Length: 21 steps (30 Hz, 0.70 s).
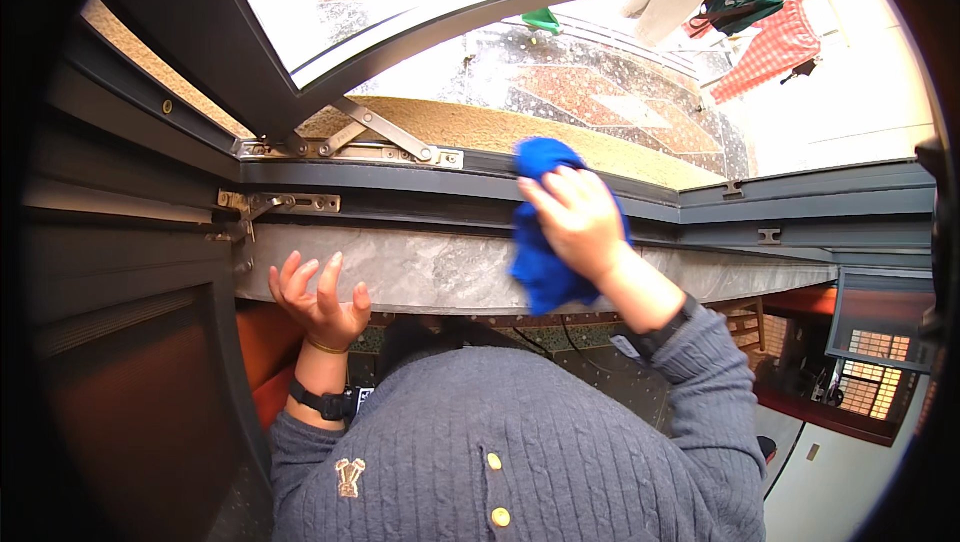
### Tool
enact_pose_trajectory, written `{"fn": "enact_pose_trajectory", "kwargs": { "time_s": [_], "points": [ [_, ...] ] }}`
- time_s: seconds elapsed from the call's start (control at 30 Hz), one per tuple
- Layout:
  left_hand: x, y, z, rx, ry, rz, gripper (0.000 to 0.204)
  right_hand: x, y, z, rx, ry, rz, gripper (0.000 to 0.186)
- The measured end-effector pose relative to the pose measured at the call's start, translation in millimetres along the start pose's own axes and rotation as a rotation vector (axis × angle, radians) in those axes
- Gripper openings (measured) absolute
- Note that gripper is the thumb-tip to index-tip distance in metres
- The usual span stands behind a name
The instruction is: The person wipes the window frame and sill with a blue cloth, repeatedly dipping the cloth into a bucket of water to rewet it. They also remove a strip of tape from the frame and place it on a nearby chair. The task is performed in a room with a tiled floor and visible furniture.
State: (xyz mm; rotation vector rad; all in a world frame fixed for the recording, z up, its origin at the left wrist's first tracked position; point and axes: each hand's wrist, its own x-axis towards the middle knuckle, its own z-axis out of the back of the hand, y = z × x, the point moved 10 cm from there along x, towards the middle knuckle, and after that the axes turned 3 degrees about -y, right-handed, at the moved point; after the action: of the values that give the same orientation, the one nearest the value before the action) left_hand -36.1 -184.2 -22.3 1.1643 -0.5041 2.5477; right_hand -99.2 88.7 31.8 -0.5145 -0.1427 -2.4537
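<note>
Window bay: dark grey frame [480, 182] crosses my view from 9 to 3 o'clock, with a grey marbled sill [420, 270] along its near side; 12 o'clock points straight away from my body, 6 at my chest.
Right hand [578, 227]: just off centre toward 3 o'clock; fingers bent over and gripping the cloth; slightly blurred.
Blue cloth [548, 280]: under my right hand, upper end bunched over the frame, lower end across the sill; I cannot tell which surface it presses on.
Left hand [325, 310]: between 8 and 9 o'clock, fingers fanned apart and loosely curled, near the sill's front edge; I cannot tell whether it touches.
Wrists: black watch [322, 402] on my left, dark band [668, 327] on my right.
Sweater [430, 412]: grey ribbed knit, gold buttons [494, 461] at 6 o'clock.
Hinge bracket [310, 204]: metal, 9 to 10 o'clock.
Stay arm [385, 132]: metal, 10 to 11 o'clock, beneath the swung-out sash [222, 52].
Side panel [120, 382]: dark, 8 o'clock.
Cabinet door [830, 482]: pale, 4 o'clock.
Outside floor [600, 102]: speckled, reddish pattern, 1 o'clock.
Laundry: dark green garment [742, 2] and red-and-white checked fabric [767, 52], hanging between 1 and 2 o'clock.
</note>
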Motion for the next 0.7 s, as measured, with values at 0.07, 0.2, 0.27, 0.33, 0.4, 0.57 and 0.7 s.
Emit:
{"fn": "enact_pose_trajectory", "kwargs": {
  "time_s": [0.07, 0.2, 0.27, 0.33, 0.4, 0.57, 0.7],
  "points": [
    [-2.2, 0.0, -0.8, -0.021, -0.002, -0.007, 0.041, -20.6, -18.8, 30.1, 0.038, -0.078, 0.001, 0.045],
    [-4.9, 0.8, -3.1, -0.006, 0.004, 0.011, 0.036, -6.0, -3.7, 9.9, 0.025, -0.081, -0.002, 0.033],
    [-1.1, -0.3, -2.9, -0.009, 0.014, 0.021, 0.040, 15.4, 21.7, -8.2, 0.023, -0.136, 0.034, 0.029],
    [7.3, -2.7, -3.8, -0.014, 0.052, 0.044, 0.048, 30.1, 39.0, -21.6, 0.048, -0.176, 0.056, 0.028],
    [20.9, -6.2, -3.3, -0.008, 0.102, 0.058, 0.059, 28.9, 38.1, -20.0, 0.056, -0.182, 0.065, 0.027],
    [61.5, -17.4, -29.6, 0.043, 0.393, 0.006, 0.091, -33.4, -25.4, 12.8, -0.035, -0.025, -0.046, 0.035],
    [75.2, 0.7, -65.9, 0.182, 0.624, 0.026, 0.099, -85.8, -74.0, 43.2, -0.119, -0.091, -0.184, 0.039]
  ]
}}
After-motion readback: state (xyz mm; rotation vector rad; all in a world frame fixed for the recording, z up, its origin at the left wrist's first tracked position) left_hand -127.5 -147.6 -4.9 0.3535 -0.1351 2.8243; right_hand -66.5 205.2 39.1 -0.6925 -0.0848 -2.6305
